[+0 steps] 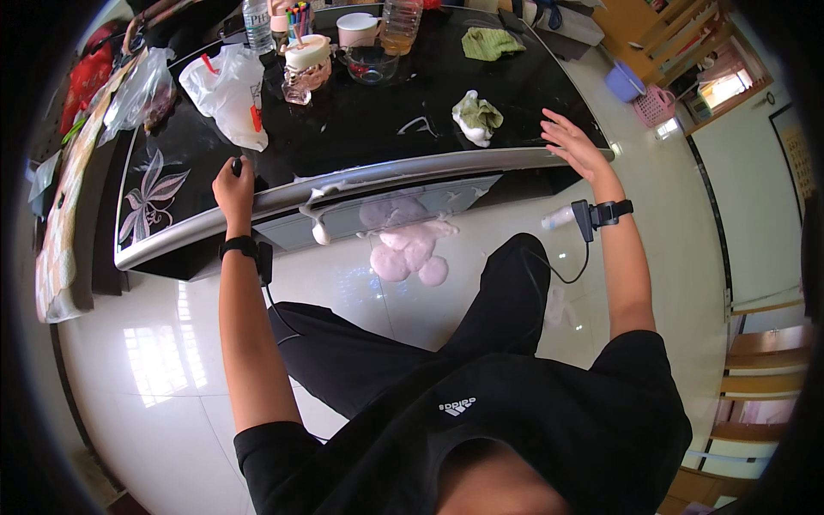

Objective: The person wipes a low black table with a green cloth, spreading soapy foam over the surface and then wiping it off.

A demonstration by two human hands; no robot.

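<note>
My left hand [234, 188] is closed around a small black object [237, 167] at the near left edge of a black glass-topped table [360, 129]. Only one end of that object shows. My right hand [575, 147] is held with its fingers spread near the table's right front corner and holds nothing. To its left, a crumpled green cloth [477, 117] with white foam on it lies on the tabletop. Foam [317, 222] hangs over the table's metal front rim, and a heap of pinkish-white foam [405, 250] lies on the floor below.
Plastic bags [228, 96], a lidded glass cup [308, 61], a glass bowl [370, 64], a white mug [357, 29], bottles [257, 26] and a second green cloth [490, 44] stand or lie on the table. A can or bottle [557, 217] lies beneath my right wrist. A purple bucket [624, 82] and pink basket [655, 105] stand beyond.
</note>
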